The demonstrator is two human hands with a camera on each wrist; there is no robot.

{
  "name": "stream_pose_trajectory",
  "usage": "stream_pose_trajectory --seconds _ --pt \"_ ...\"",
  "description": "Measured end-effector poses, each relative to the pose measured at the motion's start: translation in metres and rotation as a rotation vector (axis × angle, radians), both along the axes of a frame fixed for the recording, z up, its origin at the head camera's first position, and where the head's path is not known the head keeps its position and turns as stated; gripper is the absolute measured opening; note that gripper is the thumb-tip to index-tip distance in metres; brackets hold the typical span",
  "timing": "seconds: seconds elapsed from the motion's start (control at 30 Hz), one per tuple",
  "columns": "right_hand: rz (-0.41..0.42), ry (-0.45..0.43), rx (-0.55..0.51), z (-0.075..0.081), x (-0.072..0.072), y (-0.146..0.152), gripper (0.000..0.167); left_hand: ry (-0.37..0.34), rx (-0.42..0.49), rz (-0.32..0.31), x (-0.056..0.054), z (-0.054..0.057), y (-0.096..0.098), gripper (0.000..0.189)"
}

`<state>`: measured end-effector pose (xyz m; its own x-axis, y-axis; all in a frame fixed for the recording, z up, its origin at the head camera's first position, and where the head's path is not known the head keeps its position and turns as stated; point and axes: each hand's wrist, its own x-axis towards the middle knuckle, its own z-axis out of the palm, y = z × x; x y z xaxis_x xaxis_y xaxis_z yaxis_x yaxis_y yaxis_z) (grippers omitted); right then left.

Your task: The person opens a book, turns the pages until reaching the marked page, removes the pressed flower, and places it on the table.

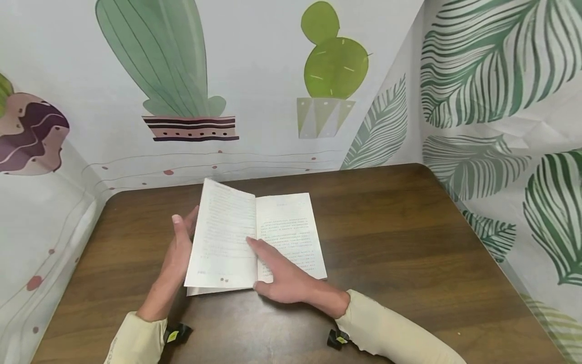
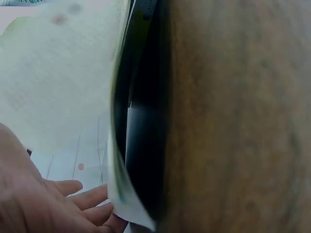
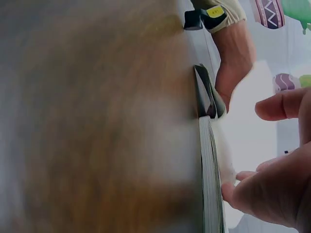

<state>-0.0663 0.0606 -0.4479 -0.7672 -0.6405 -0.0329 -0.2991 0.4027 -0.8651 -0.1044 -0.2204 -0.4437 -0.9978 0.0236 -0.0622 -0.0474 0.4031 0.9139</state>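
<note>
While your right hand (image 1: 289, 279) lies over the gutter (image 1: 256, 217), fingers extended, thumb apart, your left hand (image 1: 176, 253) has loosely straight fingers behind the raised left pages (image 1: 223, 227); neither of the 2 grips. Book (image 1: 287, 207) on table (image 1: 386, 237), right of your left fingers; long axis runs away from you, right hand nearer the gutter.

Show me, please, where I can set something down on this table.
The widest free patch of tabletop lies between the open book, the right sleeve and the table's right edge. A smaller one: between the left grip and left edge. Crowded: the book, right grip over it.
</note>
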Motion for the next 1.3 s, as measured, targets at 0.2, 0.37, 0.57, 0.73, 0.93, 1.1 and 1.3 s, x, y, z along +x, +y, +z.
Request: stream_pose_trajectory --seconds 0.2,0.37,0.57,0.73,0.93,1.1,1.3 --pt "0.062 0.032 0.063 -0.002 0.004 -0.003 0.090 -0.010 -0.035 0.036 0.000 0.001 -0.001 0.077" --pt "0.080 0.063 0.086 -0.003 0.003 -0.003 0.089 -0.007 -0.267 -0.015 -0.002 0.003 0.003 0.067" --pt "0.095 0.142 0.121 -0.001 0.003 -0.001 0.089 0.031 -0.560 -0.212 0.002 -0.009 0.011 0.078" --pt "0.085 0.268 0.248 0.005 0.003 0.003 0.089 0.033 -0.666 -0.324 0.008 -0.014 0.011 0.081" --pt "0.092 0.464 0.529 0.012 0.002 0.008 0.074 0.045 -0.660 -0.327 0.008 -0.015 0.009 0.082" --pt "0.116 0.603 0.617 0.013 0.002 0.007 0.061 0.048 -0.664 -0.323 0.006 -0.021 0.007 0.083" --pt "0.131 0.648 0.620 0.017 0.002 0.012 0.045 0.052 -0.659 -0.329 0.005 -0.026 0.004 0.084"
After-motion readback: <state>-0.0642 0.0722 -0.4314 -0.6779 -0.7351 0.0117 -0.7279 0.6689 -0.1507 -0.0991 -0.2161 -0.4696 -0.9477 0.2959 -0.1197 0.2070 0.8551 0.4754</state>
